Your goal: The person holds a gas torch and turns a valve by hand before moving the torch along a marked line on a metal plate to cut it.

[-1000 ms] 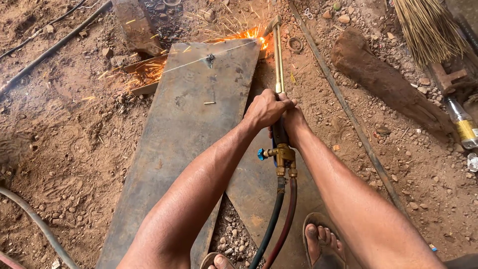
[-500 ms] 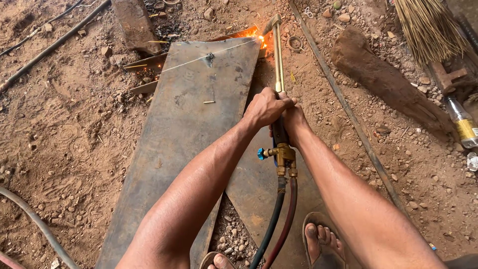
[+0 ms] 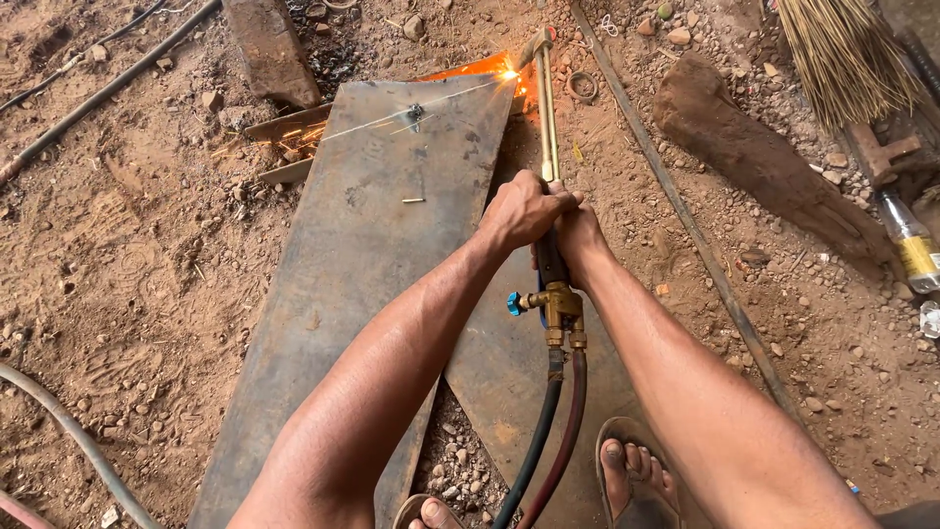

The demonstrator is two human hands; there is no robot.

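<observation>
Both hands grip a brass cutting torch (image 3: 545, 118) that points away from me. My left hand (image 3: 524, 206) wraps the torch tube from above. My right hand (image 3: 580, 235) holds the handle just behind it, partly hidden by the left. The torch tip burns with a bright orange flame (image 3: 509, 73) at the far right corner of a long rusty steel plate (image 3: 382, 245) lying on the dirt. A chalk line runs across the plate's far end. Two hoses (image 3: 548, 431), one dark and one red, trail back from the brass valve block (image 3: 560, 306) with a blue knob.
My sandalled feet (image 3: 636, 480) stand on a second plate (image 3: 519, 372) at the bottom. A thin metal rod (image 3: 685, 225) lies to the right, beside a brown rock (image 3: 754, 157), a straw broom (image 3: 842, 54) and a bottle (image 3: 911, 245). Pipes and hose cross the dirt at left.
The shower of sparks to the left of the plate has died down. The flame now sits at the plate's far right corner. Hands keep the same grip.
</observation>
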